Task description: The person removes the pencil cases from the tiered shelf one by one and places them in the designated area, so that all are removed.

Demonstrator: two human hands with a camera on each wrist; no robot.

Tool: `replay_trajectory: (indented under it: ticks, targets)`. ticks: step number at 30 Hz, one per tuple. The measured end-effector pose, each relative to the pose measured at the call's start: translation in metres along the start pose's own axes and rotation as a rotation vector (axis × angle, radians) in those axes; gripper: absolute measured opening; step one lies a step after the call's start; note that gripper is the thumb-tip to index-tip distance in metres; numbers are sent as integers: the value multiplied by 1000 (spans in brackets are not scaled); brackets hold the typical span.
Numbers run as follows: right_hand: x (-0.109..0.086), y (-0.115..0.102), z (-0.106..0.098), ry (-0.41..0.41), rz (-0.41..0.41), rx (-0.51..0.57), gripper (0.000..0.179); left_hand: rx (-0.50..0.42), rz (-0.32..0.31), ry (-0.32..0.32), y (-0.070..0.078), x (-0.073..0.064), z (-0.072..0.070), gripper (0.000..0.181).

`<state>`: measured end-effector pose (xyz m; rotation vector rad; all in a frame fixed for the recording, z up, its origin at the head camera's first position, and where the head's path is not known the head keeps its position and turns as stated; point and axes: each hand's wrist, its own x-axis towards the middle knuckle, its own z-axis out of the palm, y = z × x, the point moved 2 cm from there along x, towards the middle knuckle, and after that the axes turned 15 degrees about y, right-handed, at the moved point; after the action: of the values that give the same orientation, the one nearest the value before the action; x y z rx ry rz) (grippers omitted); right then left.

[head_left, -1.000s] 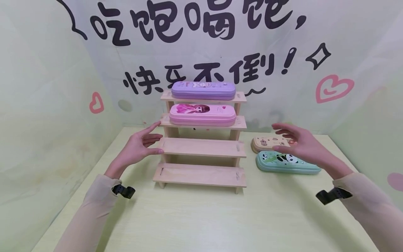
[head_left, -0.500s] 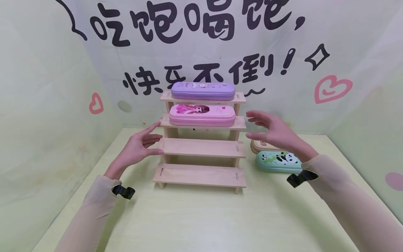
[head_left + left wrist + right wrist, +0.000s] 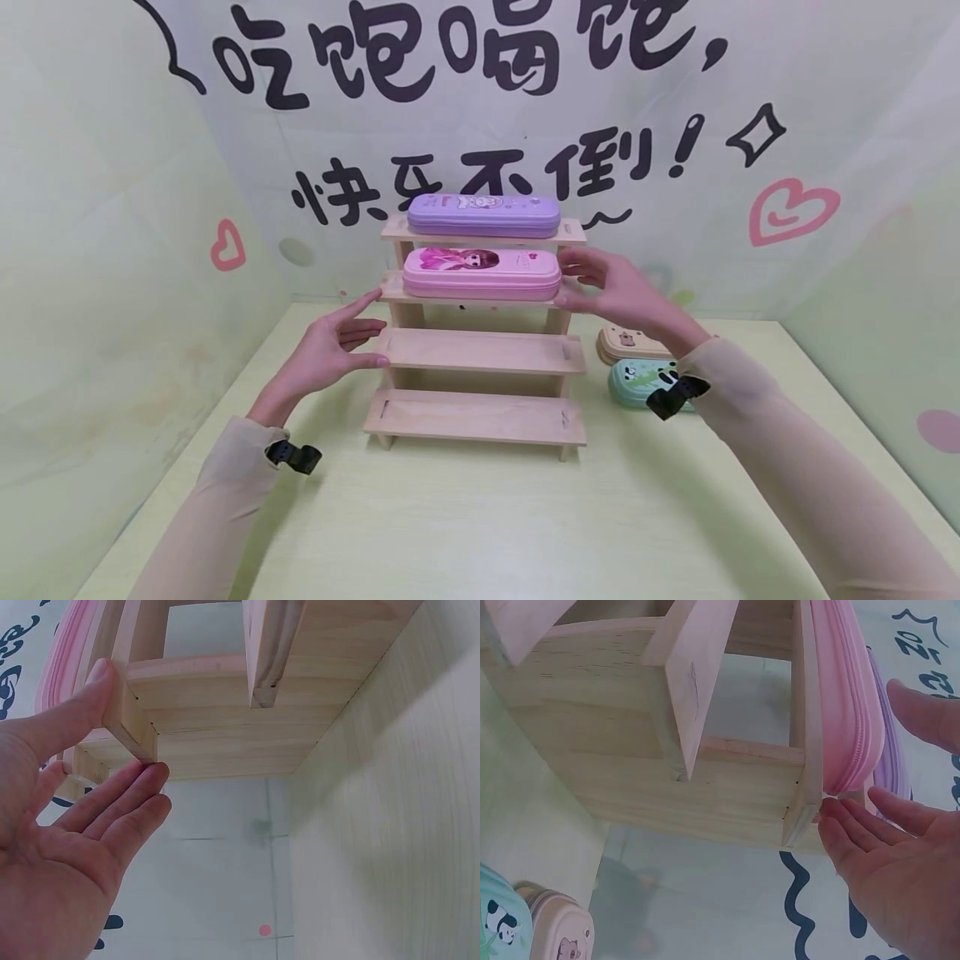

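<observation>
A stepped wooden display rack point(image 3: 480, 415) stands on the table. A pink zip pencil case point(image 3: 482, 282) lies on its second tier from the top, with a purple pencil case point(image 3: 483, 218) on the top tier. My left hand point(image 3: 324, 354) holds the rack's left side; in the left wrist view, thumb and fingertips sit on either side of a shelf board's end point(image 3: 135, 731). My right hand point(image 3: 611, 287) is at the right end of the pink case. In the right wrist view its extended fingertips point(image 3: 832, 814) meet the shelf end beside the case, while the thumb stands apart.
Right of the rack, a green panda pencil case point(image 3: 637, 379) and a cream pencil case point(image 3: 633, 343) lie on the table, partly hidden by my right arm. A printed backdrop point(image 3: 247, 150) with black lettering rises close behind the rack.
My right hand has moved left, from over the cream and green cases to the pink case's right end. My left hand stays in place, and the cases have not moved.
</observation>
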<state>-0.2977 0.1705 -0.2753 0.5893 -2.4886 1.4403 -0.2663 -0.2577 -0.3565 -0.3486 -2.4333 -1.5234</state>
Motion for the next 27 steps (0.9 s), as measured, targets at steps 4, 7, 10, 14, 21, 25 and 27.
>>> replay_trajectory:
  ticks: [4,7,10,14,21,25,27]
  targets:
    - [5,2,4,-8,15,14,73,-2,4,0,0,0,0,101]
    - [7,4,6,-8,24,24,75,-4,5,-2,1,0,1,101]
    - [8,4,7,-1,35,38,74,-5,1,-2,1,0,1,101]
    - [10,3,8,3,44,32,75,-9,-1,-2,0,0,1,101]
    - [19,1,16,13,51,28,73,-10,2,1,-2,1,0,101]
    - [26,-1,23,10,45,12,72,-11,-1,2,-1,1,0,101]
    - [28,-1,26,19,52,-3,72,-8,-1,2,-1,1,0,101]
